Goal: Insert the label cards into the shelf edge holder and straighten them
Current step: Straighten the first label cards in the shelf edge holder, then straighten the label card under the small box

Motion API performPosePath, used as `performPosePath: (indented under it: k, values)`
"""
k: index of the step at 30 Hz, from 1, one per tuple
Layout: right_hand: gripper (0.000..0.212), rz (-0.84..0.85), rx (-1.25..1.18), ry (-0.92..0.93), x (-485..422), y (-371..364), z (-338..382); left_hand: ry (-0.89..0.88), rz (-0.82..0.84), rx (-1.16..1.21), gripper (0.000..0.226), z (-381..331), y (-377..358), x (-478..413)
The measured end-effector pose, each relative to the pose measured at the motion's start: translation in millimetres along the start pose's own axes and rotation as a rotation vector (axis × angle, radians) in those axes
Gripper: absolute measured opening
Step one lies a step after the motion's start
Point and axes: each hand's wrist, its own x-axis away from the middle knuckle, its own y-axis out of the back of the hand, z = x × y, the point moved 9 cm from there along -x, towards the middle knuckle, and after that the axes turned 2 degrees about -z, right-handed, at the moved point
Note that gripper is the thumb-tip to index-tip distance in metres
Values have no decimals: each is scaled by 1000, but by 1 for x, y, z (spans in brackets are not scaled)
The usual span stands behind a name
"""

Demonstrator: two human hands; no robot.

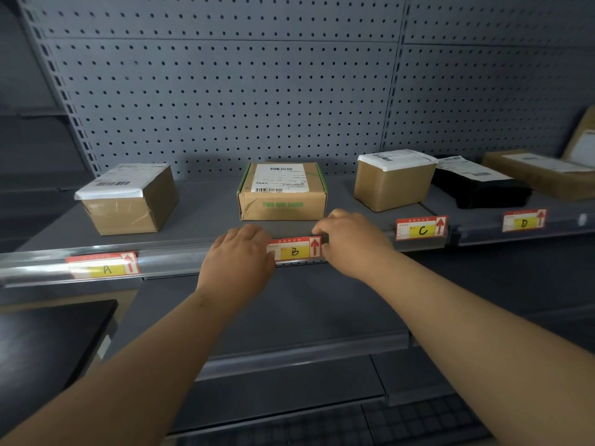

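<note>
Head view, grey shelf, pegboard wall

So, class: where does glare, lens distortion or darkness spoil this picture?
Head view: glare washes over the A card and the clear holder strip; wide-angle bending curves the shelf edge and pegboard; corners darken; the B card between both hands reads clearly.

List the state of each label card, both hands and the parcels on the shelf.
Red-and-yellow label card A: seated in the clear shelf edge holder.
Card B: in holder, both hands at its ends.
Card C: seated.
Card D: seated.
Left hand: fingers on B's left end.
Right hand: fingers on B's right end.
Brown cardboard parcels: closed, upright.
</note>
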Motion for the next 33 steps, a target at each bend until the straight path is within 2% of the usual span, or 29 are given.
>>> performPosePath:
  k: [3, 8, 19, 26, 33]
  values:
    - [44, -20, -8, -15, 6, 7, -6, -21, 5, -36, 26, 0, 4, 0]
    - [45, -49, -8, -57, 16, 19, -27, -125, -25, -202, 18, -10, 11, -1]
    - [39, -96, 32, -118, 27, 44, -112, -257, -126, -64, 27, -125, 12, -35]
    - [42, -94, 37, -52, 21, 58, -175, -204, -108, -40, 37, -193, -24, -61]
    - [32, -98, 43, 74, 13, 53, -208, -128, -79, -33, 50, -224, -45, -68]
